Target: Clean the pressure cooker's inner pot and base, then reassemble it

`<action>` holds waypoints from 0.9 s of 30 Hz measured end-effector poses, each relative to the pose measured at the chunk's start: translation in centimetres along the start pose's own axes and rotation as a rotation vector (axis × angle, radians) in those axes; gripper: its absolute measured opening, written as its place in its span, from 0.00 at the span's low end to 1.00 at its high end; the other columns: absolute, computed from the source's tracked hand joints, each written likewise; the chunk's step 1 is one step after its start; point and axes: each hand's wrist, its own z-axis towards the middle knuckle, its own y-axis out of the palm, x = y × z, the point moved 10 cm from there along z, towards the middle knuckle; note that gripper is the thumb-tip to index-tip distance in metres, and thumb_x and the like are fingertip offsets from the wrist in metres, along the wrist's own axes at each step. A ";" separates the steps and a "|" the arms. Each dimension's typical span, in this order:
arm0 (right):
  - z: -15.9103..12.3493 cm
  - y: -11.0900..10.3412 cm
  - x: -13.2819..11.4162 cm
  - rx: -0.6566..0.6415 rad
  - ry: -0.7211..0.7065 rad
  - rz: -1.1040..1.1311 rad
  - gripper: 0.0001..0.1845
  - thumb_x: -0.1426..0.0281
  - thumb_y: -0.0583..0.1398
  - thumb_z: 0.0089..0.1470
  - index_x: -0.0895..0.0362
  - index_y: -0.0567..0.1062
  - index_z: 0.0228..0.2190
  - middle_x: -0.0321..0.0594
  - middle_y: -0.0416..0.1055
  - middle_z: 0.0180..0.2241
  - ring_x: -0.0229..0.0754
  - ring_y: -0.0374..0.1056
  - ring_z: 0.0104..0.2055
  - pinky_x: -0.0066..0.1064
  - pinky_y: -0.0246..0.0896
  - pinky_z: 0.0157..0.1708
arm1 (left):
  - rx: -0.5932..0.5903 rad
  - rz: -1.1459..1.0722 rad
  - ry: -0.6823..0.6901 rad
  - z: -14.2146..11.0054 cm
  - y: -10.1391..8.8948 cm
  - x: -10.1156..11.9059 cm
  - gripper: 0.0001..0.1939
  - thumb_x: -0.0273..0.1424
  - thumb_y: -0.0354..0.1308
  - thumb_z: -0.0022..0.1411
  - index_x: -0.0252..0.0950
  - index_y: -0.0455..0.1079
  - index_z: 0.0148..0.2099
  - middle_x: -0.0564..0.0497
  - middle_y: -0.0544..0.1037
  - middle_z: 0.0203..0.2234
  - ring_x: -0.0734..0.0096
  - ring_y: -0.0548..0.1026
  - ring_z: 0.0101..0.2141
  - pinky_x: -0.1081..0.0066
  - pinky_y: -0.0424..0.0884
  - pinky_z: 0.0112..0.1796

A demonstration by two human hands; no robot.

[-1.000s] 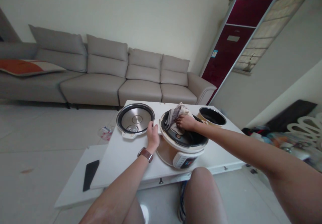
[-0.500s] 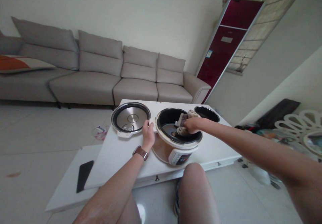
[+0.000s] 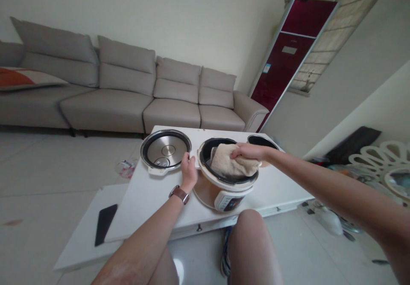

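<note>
An electric pressure cooker (image 3: 209, 189) stands on the white table, its top off and its dark inside partly covered. My left hand (image 3: 188, 172) is closed around the white side handle (image 3: 194, 158) of the cooker. A beige cloth (image 3: 229, 163) is gripped by my right hand (image 3: 251, 152) over the cooker's mouth, spread across much of the opening. To the left, the cooker's lid (image 3: 168, 150) lies with its metal underside up. Behind my right wrist a dark-lined inner pot (image 3: 262, 141) is partly hidden.
The white coffee table (image 3: 149, 210) has drawers on my side, above my knees. A dark flat panel (image 3: 106, 224) lies on its lower left ledge. Beyond it stands a grey sofa (image 3: 173, 114). A tall dark red cabinet (image 3: 285, 59) and cluttered items are at right.
My right hand has lifted from deep inside the cooker to its rim. The cloth, bunched before, now hangs spread out over the opening. My left hand keeps its hold.
</note>
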 end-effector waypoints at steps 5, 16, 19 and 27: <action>-0.1 4.9 0.4 -0.148 -0.085 0.221 0.11 0.73 0.63 0.48 0.57 0.79 0.37 0.42 0.84 0.36 0.46 0.79 0.37 0.33 0.77 0.39 | 0.020 0.001 -0.001 0.0 0.1 -0.3 0.10 0.35 0.51 0.66 0.42 0.56 0.31 0.54 0.64 0.27 0.64 0.62 0.31 0.63 0.57 0.36; -1.9 -1.1 1.7 -0.047 0.027 0.204 0.15 0.74 0.67 0.47 0.57 0.78 0.40 0.43 0.83 0.35 0.49 0.81 0.37 0.37 0.79 0.41 | 0.002 0.012 -0.030 0.0 0.2 -0.3 0.09 0.35 0.51 0.65 0.42 0.57 0.31 0.54 0.65 0.27 0.64 0.63 0.31 0.64 0.58 0.37; -1.7 -1.0 0.7 0.082 -0.043 0.329 0.14 0.75 0.63 0.51 0.58 0.78 0.42 0.46 0.83 0.37 0.50 0.81 0.40 0.39 0.78 0.46 | 0.003 0.007 -0.022 0.0 0.2 -0.2 0.09 0.33 0.51 0.65 0.41 0.58 0.31 0.54 0.65 0.27 0.64 0.63 0.31 0.64 0.58 0.37; 1.0 6.4 -0.6 0.048 -0.137 0.415 0.12 0.77 0.62 0.50 0.60 0.78 0.39 0.44 0.83 0.34 0.45 0.79 0.34 0.33 0.76 0.39 | -0.014 0.009 -0.028 0.0 0.1 -0.3 0.09 0.34 0.51 0.66 0.41 0.58 0.32 0.54 0.65 0.28 0.64 0.64 0.32 0.65 0.60 0.37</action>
